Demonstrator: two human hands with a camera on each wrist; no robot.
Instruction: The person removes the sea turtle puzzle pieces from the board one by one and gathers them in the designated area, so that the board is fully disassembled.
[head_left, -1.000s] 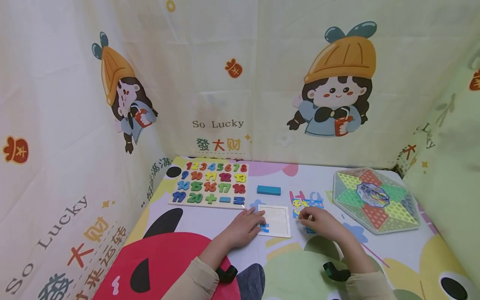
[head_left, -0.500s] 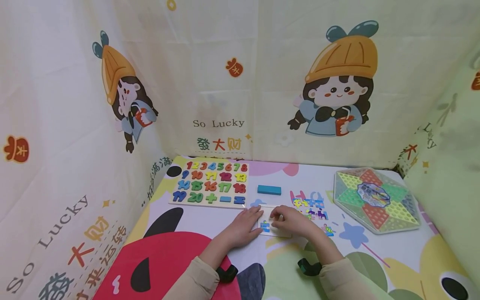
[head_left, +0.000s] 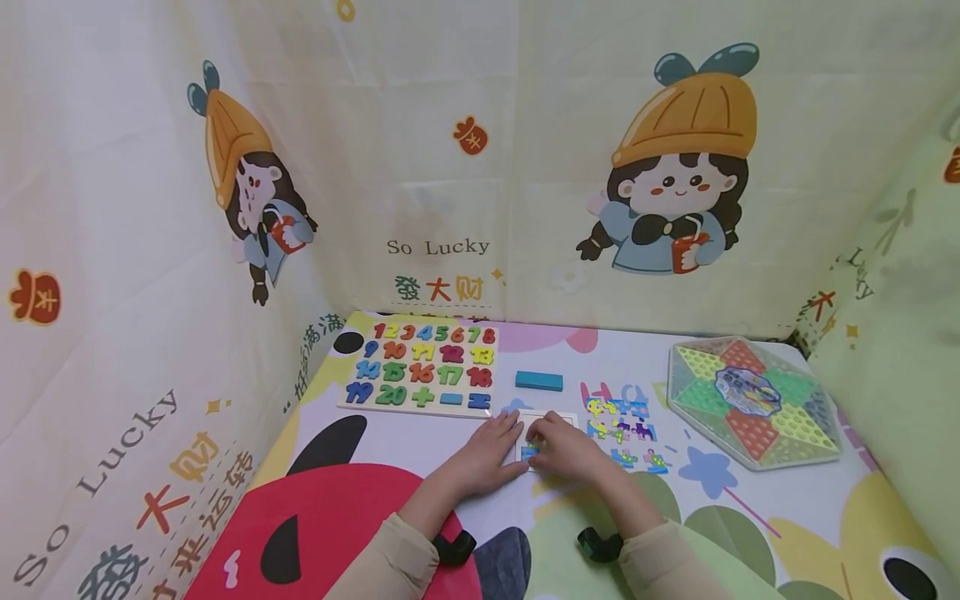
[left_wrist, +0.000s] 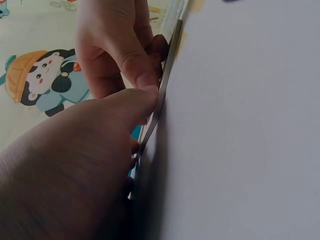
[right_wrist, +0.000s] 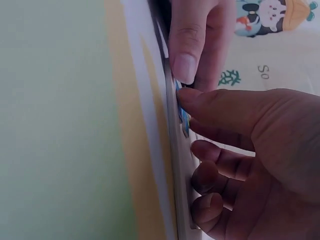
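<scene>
A white puzzle tray (head_left: pixel 566 416) lies in front of me, largely covered by both hands. My left hand (head_left: pixel 486 458) rests along its left side, its thumb (left_wrist: pixel 142 97) against the near edge. Over the tray's lower left, my right hand (head_left: pixel 564 450) pinches a small blue puzzle piece (right_wrist: pixel 182 112) between thumb and index finger; its other fingers are loosely bent. Part of a blue picture shows in the tray under the fingertips. To the right, several loose puzzle pieces (head_left: pixel 621 430) lie in rows on the printed tablecloth.
A number board (head_left: pixel 420 367) with coloured numerals stands at the back left. Behind the tray lies a blue block (head_left: pixel 538 381). A hexagonal Chinese checkers board (head_left: pixel 750 400) sits at the right. Printed cloth walls (head_left: pixel 525 167) surround the table.
From the loose pieces on the right, my right hand has moved left over the tray, down to the piece at its lower left. My left hand has stayed at the tray's left side.
</scene>
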